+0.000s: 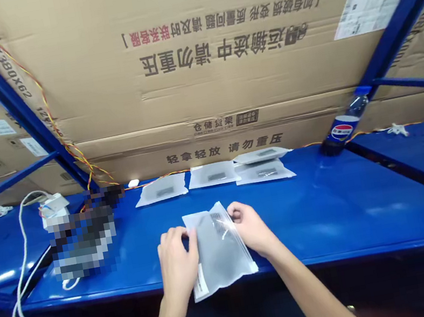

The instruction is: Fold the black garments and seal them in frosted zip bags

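Pouch (220,250) — frosted, rectangular plastic — touches left hand (176,257), right hand (252,229).

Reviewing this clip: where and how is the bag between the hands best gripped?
The bag is probably best pinched at its left edge, from the left, where the left hand has its thumb. It looks thin and flexible, so thumb and fingers on opposite faces should suit it. That leaves the zip strip opposite for the right hand.
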The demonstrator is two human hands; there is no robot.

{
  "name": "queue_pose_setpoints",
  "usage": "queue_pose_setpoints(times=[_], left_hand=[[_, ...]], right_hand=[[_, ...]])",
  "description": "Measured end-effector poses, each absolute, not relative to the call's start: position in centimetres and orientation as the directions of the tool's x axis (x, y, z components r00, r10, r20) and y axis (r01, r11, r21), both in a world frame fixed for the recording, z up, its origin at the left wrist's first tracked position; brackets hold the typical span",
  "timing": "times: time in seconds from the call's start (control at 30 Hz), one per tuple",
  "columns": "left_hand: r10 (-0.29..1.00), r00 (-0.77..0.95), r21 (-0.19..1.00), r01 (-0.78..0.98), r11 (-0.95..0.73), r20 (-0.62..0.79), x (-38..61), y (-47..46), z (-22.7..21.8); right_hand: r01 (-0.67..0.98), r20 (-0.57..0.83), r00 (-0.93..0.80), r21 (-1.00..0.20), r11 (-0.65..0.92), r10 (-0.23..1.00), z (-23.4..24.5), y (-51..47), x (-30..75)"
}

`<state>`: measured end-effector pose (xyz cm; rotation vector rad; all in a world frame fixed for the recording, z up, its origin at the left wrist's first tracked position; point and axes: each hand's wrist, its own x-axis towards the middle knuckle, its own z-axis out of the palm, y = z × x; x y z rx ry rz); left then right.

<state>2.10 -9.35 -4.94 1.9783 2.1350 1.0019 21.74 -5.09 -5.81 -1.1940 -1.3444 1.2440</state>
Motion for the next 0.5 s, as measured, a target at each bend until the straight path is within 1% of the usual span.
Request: queue_pose_setpoints(times=[0.07, 0.1, 0.13, 0.17, 0.2, 0.23, 0.27, 0.3, 0.33, 0.37, 0.4, 0.43, 0.5], left_hand=[[0.933, -0.202, 0.55, 0.835, 0.005, 0.299, 1.2, -9.2, -4.2], [0.936, -0.229, 0.564, 0.824, 0.042, 0.265, 0.4, -9.1, -3.9], [0.932, -0.267, 0.561, 0.823, 0.09, 0.243, -0.7, -8.9, -3.6], [0.922, -0.308, 0.538, 0.831, 0.139, 0.236, -2.0, -8.7, -3.4], [0.901, -0.353, 0.497, 0.846, 0.192, 0.251, -3.4, -8.6, -3.4], [0.88, -0.391, 0.457, 0.856, 0.24, 0.27, -4.7, -8.4, -3.4], [0.861, -0.41, 0.425, 0.866, 0.263, 0.302, -5.7, -8.3, -3.6], [0.835, -0.418, 0.396, 0.878, 0.27, 0.358, -6.4, -8.3, -3.8], [0.803, -0.409, 0.373, 0.893, 0.254, 0.433, -6.7, -8.4, -4.0], [0.762, -0.381, 0.35, 0.912, 0.215, 0.524, -6.4, -8.5, -4.1], [0.711, -0.335, 0.325, 0.933, 0.157, 0.619, -5.7, -8.8, -4.1], [0.656, -0.278, 0.298, 0.951, 0.085, 0.701, -4.6, -9.1, -4.1], [0.58, -0.154, 0.261, 0.96, -0.104, 0.8, -1.6, -9.7, -3.8]], right_hand=[[-0.04, 0.011, 0.02, -0.999, 0.012, 1.0, -6.3, -5.5, 22.1], [-0.069, 0.01, 0.091, -0.998, 0.016, 0.996, -6.5, -5.8, 22.5], [-0.061, 0.013, 0.155, -0.998, 0.022, 0.988, -6.8, -6.2, 23.0], [-0.002, 0.03, 0.202, -1.0, 0.031, 0.979, -7.0, -6.6, 23.5], [0.103, 0.069, 0.241, -0.994, 0.045, 0.968, -7.1, -7.0, 24.0], [0.244, 0.135, 0.272, -0.967, 0.067, 0.953, -7.1, -7.5, 24.4], [0.401, 0.227, 0.293, -0.911, 0.096, 0.929, -7.0, -8.1, 24.7], [0.547, 0.334, 0.298, -0.828, 0.127, 0.894, -6.8, -8.6, 24.7], [0.66, 0.438, 0.28, -0.734, 0.16, 0.854, -6.5, -9.1, 24.5], [0.733, 0.521, 0.241, -0.651, 0.198, 0.819, -6.2, -9.5, 24.1], [0.773, 0.572, 0.19, -0.588, 0.238, 0.798, -5.9, -9.9, 23.6], [0.788, 0.596, 0.133, -0.549, 0.281, 0.792, -5.6, -10.2, 22.9], [0.784, 0.592, 0.037, -0.517, 0.343, 0.805, -5.4, -10.4, 21.5]])
